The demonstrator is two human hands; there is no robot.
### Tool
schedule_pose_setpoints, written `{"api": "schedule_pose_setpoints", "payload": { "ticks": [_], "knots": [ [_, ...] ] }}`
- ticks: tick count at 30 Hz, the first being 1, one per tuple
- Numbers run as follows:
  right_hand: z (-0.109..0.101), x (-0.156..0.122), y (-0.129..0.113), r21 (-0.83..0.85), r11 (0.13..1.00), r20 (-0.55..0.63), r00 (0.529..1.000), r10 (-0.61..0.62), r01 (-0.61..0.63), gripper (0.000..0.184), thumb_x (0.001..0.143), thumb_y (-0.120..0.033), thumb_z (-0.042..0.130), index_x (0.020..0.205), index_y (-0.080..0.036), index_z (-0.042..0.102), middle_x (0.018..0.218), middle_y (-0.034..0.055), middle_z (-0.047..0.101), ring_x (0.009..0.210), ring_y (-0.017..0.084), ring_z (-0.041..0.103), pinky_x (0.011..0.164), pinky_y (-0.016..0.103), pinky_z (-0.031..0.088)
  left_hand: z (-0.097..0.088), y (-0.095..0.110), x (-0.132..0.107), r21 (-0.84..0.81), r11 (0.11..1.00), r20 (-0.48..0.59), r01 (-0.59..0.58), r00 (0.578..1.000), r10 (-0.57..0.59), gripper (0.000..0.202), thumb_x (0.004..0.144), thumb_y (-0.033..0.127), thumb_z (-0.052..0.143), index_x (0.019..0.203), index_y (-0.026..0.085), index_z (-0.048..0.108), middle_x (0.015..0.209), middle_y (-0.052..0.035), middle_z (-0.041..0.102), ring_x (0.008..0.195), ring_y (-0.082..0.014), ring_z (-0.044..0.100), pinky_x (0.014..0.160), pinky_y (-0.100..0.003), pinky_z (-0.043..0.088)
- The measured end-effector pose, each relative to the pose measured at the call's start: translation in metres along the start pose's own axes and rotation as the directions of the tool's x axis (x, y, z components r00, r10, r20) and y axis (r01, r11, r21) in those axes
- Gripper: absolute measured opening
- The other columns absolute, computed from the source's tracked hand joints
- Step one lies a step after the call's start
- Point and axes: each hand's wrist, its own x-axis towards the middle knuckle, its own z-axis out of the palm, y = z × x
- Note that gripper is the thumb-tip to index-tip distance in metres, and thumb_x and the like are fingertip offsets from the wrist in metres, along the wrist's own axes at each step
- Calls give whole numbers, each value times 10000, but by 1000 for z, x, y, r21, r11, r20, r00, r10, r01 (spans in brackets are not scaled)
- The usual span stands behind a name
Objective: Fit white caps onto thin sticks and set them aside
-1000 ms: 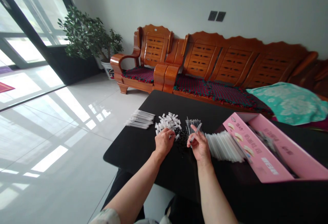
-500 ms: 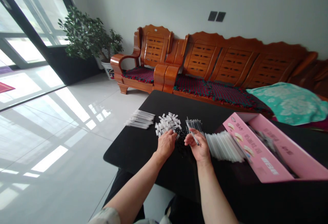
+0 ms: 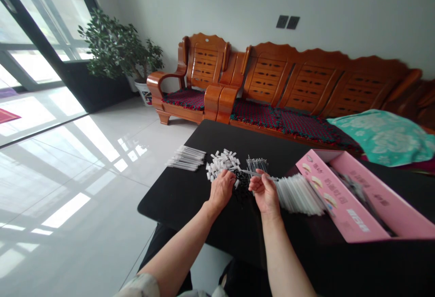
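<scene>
My right hand [image 3: 266, 193] pinches a slim pen [image 3: 253, 173] between thumb and fingers; it lies nearly level, its tip pointing left. My left hand [image 3: 221, 189] is closed at the near edge of a heap of white pen caps [image 3: 222, 160]; whatever its fingertips hold is hidden. Small black pen parts [image 3: 242, 187] lie between the hands. Behind my right hand is a bundle of dark refills [image 3: 257, 164] with fine tips. To its right is a row of clear pen barrels [image 3: 299, 194]. White capped-looking pens [image 3: 186, 157] lie in a group at the left.
A pink open box [image 3: 335, 197] stands on the right of the black table [image 3: 176, 193], with dark and grey items inside. Beyond the table are a wooden sofa [image 3: 268, 75], a green cloth [image 3: 384, 138] and a potted plant [image 3: 112, 50].
The pen in my right hand has swung from a steep slant to nearly level, its far end now towards my left hand. My left hand has barely moved, staying at the caps.
</scene>
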Motion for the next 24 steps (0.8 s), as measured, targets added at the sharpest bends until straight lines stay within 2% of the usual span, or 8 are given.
{"api": "schedule_pose_setpoints", "payload": {
  "ticks": [3, 6, 9, 11, 13, 15, 18, 24],
  "knots": [
    [-1, 1, 1, 22, 1000, -13, 1000, -11, 11, 279, 809, -372, 705, 1016, -186, 712, 617, -17, 693, 436, 107, 597, 382, 213, 488, -2, -6, 5, -228, 973, -125, 31, 990, -61, 107, 911, 220, 534, 913, 198, 638, 888, -36, 641, 775, -152, 598, 743, -256, 459],
    [0, 0, 1, 13, 1000, -42, 999, -7, 7, 214, 772, -323, 740, 911, -160, 740, 631, 6, 709, 473, 115, 625, 410, 218, 512, -2, -14, 10, -489, 870, -163, 68, 972, -168, 143, 893, 301, 581, 942, 187, 652, 800, -21, 651, 675, -136, 600, 681, -250, 477],
    [1, -2, 1, -22, 1000, -35, 999, 9, -10, 181, 734, -272, 763, 873, -156, 743, 645, 20, 727, 481, 133, 650, 420, 230, 533, -1, -19, 14, -727, 680, -116, 90, 961, -251, 268, 866, 373, 623, 1014, 159, 685, 747, -21, 659, 608, -126, 595, 628, -246, 487],
    [3, -3, 0, -55, 998, -32, 999, 27, -28, 188, 718, -266, 768, 863, -150, 744, 640, 30, 731, 471, 148, 659, 410, 239, 538, -1, -19, 15, -837, 537, -62, 106, 957, -285, 317, 835, 397, 662, 1007, 134, 709, 723, -30, 667, 618, -129, 607, 645, -255, 504],
    [5, -4, 0, -81, 996, -43, 998, 37, -40, 202, 705, -266, 772, 861, -140, 745, 642, 44, 737, 475, 164, 672, 412, 246, 548, -2, -17, 15, -904, 406, 3, 137, 949, -314, 338, 799, 403, 703, 977, 116, 720, 711, -38, 678, 634, -133, 623, 663, -261, 520],
    [6, -4, 0, -93, 995, -53, 998, 40, -45, 216, 700, -267, 774, 867, -133, 747, 652, 56, 743, 487, 173, 684, 424, 249, 559, -3, -14, 15, -931, 322, 57, 169, 942, -331, 349, 771, 399, 735, 967, 109, 721, 717, -44, 691, 636, -131, 632, 664, -259, 530],
    [7, -3, 1, -101, 994, -57, 998, 39, -45, 226, 694, -269, 777, 872, -132, 748, 660, 61, 747, 495, 176, 690, 434, 248, 566, -4, -11, 15, -939, 283, 98, 197, 940, -327, 350, 752, 391, 757, 953, 106, 724, 709, -41, 695, 614, -123, 634, 652, -253, 537],
    [8, -4, 0, -116, 992, -55, 998, 42, -49, 230, 697, -271, 778, 879, -134, 746, 661, 60, 747, 500, 174, 692, 437, 243, 567, -1, -11, 14, -932, 286, 139, 221, 950, -280, 346, 743, 387, 767, 936, 103, 723, 716, -41, 696, 608, -127, 643, 639, -257, 548]
  ]
}}
